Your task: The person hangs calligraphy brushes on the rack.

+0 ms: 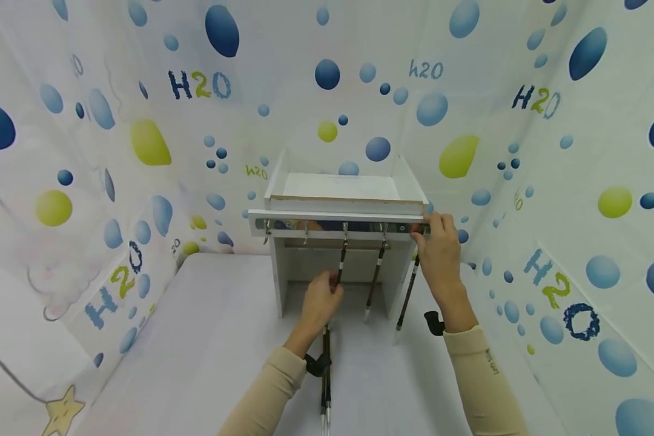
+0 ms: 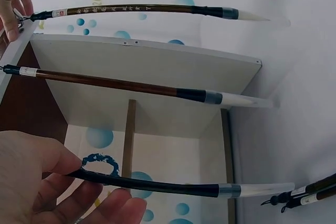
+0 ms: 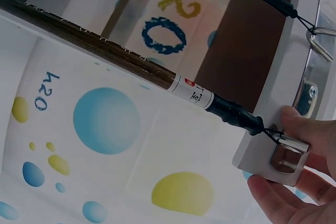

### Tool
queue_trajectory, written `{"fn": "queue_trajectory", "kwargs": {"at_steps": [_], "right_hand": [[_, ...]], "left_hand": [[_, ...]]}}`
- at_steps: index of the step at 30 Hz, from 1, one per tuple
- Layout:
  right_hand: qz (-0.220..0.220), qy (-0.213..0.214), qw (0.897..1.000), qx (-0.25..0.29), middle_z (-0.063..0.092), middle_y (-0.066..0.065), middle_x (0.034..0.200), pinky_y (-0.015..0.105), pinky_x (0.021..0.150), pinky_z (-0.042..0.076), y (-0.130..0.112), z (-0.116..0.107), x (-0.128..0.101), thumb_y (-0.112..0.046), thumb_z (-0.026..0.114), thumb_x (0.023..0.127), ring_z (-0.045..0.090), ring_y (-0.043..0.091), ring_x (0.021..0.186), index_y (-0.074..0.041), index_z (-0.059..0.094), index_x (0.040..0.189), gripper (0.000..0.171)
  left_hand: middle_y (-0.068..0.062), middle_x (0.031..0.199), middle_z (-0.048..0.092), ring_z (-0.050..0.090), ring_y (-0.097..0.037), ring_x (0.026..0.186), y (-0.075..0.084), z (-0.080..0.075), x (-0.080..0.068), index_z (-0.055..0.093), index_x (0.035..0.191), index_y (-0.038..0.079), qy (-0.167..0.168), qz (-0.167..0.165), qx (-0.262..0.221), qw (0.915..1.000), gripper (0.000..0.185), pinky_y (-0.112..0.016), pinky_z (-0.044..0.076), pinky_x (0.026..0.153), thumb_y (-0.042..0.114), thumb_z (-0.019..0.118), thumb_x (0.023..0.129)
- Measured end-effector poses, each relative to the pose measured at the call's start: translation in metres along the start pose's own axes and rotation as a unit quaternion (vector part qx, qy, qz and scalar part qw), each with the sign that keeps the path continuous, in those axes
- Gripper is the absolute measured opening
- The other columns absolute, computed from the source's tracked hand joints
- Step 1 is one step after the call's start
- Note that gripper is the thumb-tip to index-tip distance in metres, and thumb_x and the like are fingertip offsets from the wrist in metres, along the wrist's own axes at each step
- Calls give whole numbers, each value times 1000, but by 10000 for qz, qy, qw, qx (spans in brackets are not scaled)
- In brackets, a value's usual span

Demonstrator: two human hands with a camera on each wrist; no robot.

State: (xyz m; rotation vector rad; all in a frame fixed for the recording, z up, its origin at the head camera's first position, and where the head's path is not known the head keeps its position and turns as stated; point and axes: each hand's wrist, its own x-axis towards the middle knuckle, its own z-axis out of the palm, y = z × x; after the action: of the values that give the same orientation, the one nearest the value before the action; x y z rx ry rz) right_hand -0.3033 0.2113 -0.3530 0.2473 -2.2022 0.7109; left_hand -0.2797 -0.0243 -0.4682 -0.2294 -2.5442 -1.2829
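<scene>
A calligraphy brush [image 2: 168, 185] with a dark handle hangs at the middle hook in the head view. My left hand [image 1: 318, 303] pinches its handle between thumb and fingers. At the right end of the hook rail [image 1: 362, 227], my right hand [image 1: 441, 257] grips the board, thumb in front by the last hook [image 3: 292, 143]. A brown-handled brush [image 3: 100, 42] hangs by its loop from that hook. Between the two hands another brush [image 1: 378, 275] dangles, tip downward. The two hooks to the left, such as the end hook [image 1: 266, 231], carry no brush.
The rail runs along the top front of a white wooden stand [image 1: 279, 278] with an open tray top. Below my left wrist, more brushes [image 1: 327, 393] lie on the white table [image 1: 218, 345]. A bubble-patterned curtain [image 1: 283, 79] surrounds the table at the back and sides.
</scene>
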Motion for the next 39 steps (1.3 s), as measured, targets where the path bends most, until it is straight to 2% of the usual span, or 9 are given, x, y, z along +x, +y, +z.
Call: {"fn": "queue_trajectory", "kwargs": {"at_steps": [9, 15, 20, 24, 29, 34, 39], "right_hand": [[-86, 59, 9999, 16, 55, 25, 112, 50, 91, 54, 2, 1, 0, -6, 76, 84, 60, 41, 108, 9, 58, 120, 43], [-119, 106, 9999, 18, 55, 25, 111, 49, 88, 54, 0, 0, 2, -6, 77, 84, 60, 41, 105, 9, 58, 119, 43], [-143, 96, 9998, 38, 55, 26, 112, 49, 88, 54, 1, 1, 3, -5, 77, 84, 60, 41, 106, 10, 58, 120, 43], [-81, 57, 9999, 33, 55, 26, 113, 50, 89, 54, 0, 1, 2, -5, 77, 84, 60, 42, 106, 10, 58, 121, 44], [50, 4, 10000, 35, 55, 25, 113, 50, 89, 54, -1, 0, 1, -7, 75, 86, 59, 41, 107, 9, 58, 122, 43], [43, -28, 10000, 43, 55, 25, 114, 49, 90, 54, -1, 1, 2, -7, 75, 86, 59, 40, 107, 8, 58, 123, 44], [39, -13, 10000, -20, 55, 24, 113, 49, 89, 54, 0, 2, 2, -7, 76, 86, 60, 40, 105, 8, 59, 123, 43]], "left_hand": [[-12, 104, 71, 67, -23, 88, -2, -1, 5, 66, 117, 2, 102, 112, 127, 9998, 26, -36, 55, 73, 14, 61, 94], [-11, 102, 70, 65, -21, 87, -2, -5, 5, 66, 115, 4, 50, 171, 173, 9997, 24, -34, 54, 72, 15, 61, 94], [-15, 115, 69, 68, -29, 100, -2, -13, -2, 63, 124, 3, -49, -14, 157, 9999, 34, -43, 57, 82, 18, 62, 94], [-21, 134, 60, 62, -38, 116, -9, -20, -14, 55, 137, 4, -200, -202, 530, 9982, 49, -52, 54, 90, 25, 64, 93], [-28, 148, 45, 50, -48, 129, -24, -21, -35, 45, 147, 4, -262, -61, 1034, 9943, 65, -60, 52, 91, 32, 67, 92], [-31, 156, 34, 41, -51, 138, -37, -10, -64, 38, 152, 2, -296, -22, 1433, 9892, 79, -63, 45, 102, 43, 68, 91], [-29, 158, 32, 35, -52, 142, -44, 4, -87, 36, 152, 0, -482, -46, 1651, 9851, 82, -70, 36, 106, 51, 63, 93]]}}
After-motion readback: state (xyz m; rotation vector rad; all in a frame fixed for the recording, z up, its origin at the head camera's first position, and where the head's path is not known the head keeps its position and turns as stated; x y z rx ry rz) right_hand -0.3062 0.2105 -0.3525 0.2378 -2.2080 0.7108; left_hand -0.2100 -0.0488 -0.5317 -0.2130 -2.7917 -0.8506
